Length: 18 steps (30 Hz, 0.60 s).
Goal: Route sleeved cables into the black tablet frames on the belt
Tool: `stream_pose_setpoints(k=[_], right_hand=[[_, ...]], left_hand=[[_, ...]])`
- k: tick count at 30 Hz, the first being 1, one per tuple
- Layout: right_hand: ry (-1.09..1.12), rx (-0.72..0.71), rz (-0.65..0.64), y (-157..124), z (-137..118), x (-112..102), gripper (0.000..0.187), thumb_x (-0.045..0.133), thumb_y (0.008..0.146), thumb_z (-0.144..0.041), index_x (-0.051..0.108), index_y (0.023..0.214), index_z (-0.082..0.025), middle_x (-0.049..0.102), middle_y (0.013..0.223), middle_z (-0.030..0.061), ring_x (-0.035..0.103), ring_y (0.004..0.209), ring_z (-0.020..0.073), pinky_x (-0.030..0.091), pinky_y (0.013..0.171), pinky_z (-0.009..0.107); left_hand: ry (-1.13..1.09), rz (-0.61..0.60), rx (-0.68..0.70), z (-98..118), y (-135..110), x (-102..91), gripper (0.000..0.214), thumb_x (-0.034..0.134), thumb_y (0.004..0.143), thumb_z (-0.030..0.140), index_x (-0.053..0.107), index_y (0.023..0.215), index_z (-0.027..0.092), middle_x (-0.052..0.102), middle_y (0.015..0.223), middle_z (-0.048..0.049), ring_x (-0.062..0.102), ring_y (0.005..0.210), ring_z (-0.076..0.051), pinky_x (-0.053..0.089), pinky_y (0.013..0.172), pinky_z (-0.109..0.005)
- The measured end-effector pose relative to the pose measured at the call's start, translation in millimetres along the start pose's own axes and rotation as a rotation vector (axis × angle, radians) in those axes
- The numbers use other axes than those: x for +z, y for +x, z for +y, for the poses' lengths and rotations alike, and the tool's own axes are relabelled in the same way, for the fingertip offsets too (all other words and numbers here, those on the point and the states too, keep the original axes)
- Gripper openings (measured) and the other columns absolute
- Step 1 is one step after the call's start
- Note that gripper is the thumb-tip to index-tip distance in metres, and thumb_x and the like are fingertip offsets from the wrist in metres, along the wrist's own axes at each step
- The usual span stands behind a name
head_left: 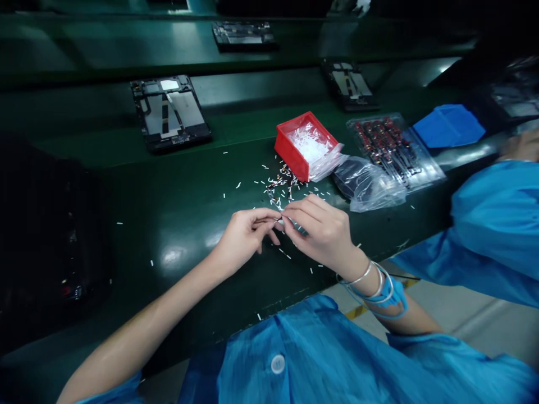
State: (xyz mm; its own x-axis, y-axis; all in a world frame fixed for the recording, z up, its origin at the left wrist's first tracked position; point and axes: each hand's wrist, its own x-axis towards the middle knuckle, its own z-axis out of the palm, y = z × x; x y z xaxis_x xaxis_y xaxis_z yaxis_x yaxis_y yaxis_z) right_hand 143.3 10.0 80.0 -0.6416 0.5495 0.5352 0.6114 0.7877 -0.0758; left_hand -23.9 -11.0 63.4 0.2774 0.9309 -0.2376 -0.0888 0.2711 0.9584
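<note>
Over the near part of the green bench [202, 191], my left hand [242, 235] and my right hand [322, 227] meet fingertip to fingertip. Both are closed in a pinch on a small dark part [279, 219], too small and too covered by fingers to name exactly. Just beyond the fingers lies a loose heap of small dark and orange parts [275, 184] mixed with short white strips. More white strips are scattered around both hands. A red bin [292, 157] full of white strips stands behind the heap, with a clear plastic bag at its right corner.
To the right are a crumpled clear bag [374, 188], a clear tray [432, 168] of red and black parts, and a blue bin [450, 126]. Opened tablet-like devices [172, 112] lie farther back. A co-worker's blue sleeve [497, 213] reaches in at right. A dark object [54, 235] fills the left.
</note>
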Motion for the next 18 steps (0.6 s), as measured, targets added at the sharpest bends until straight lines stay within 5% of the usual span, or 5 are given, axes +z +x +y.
stream_pose_setpoints(k=[4,8,13,18], right_hand=[[-0.084,0.145,0.079,15.9,35.3,-2.8,0.019,0.052,0.086,-0.015,0.066,0.075,-0.017,0.070,0.076,0.0046,0.061,0.072,0.0158,0.048,0.067,0.030],[-0.196,0.250,0.167,28.7,55.4,0.2,0.021,0.051,0.086,-0.013,0.068,0.098,-0.017,0.071,0.087,0.0077,0.062,0.081,0.0204,0.047,0.068,0.034],[-0.012,-0.039,0.090,20.7,11.6,13.1,0.016,0.053,0.088,-0.015,0.069,0.082,-0.016,0.072,0.080,0.0044,0.059,0.074,0.0154,0.048,0.064,0.028],[-0.021,-0.075,0.066,13.8,-12.8,19.8,0.016,0.054,0.086,-0.013,0.068,0.078,-0.013,0.071,0.077,0.0069,0.057,0.071,0.0160,0.046,0.060,0.028]], left_hand=[[-0.109,0.020,-0.029,3.0,2.4,-5.7,0.019,0.057,0.079,0.013,0.061,0.098,0.010,0.070,0.075,-0.0062,0.068,0.061,-0.016,0.046,0.040,-0.019],[-0.180,0.117,-0.010,4.9,6.1,-10.7,0.031,0.059,0.080,0.012,0.052,0.110,0.009,0.072,0.079,-0.0080,0.070,0.066,-0.017,0.052,0.050,-0.021],[-0.197,0.150,0.011,2.5,7.9,-10.0,0.043,0.057,0.078,0.006,0.046,0.119,0.010,0.071,0.075,-0.0040,0.069,0.065,-0.016,0.055,0.054,-0.023],[-0.149,0.173,0.045,1.3,5.2,-6.4,0.054,0.053,0.076,-0.001,0.047,0.128,0.013,0.071,0.079,-0.0018,0.066,0.064,-0.010,0.057,0.059,-0.020]])
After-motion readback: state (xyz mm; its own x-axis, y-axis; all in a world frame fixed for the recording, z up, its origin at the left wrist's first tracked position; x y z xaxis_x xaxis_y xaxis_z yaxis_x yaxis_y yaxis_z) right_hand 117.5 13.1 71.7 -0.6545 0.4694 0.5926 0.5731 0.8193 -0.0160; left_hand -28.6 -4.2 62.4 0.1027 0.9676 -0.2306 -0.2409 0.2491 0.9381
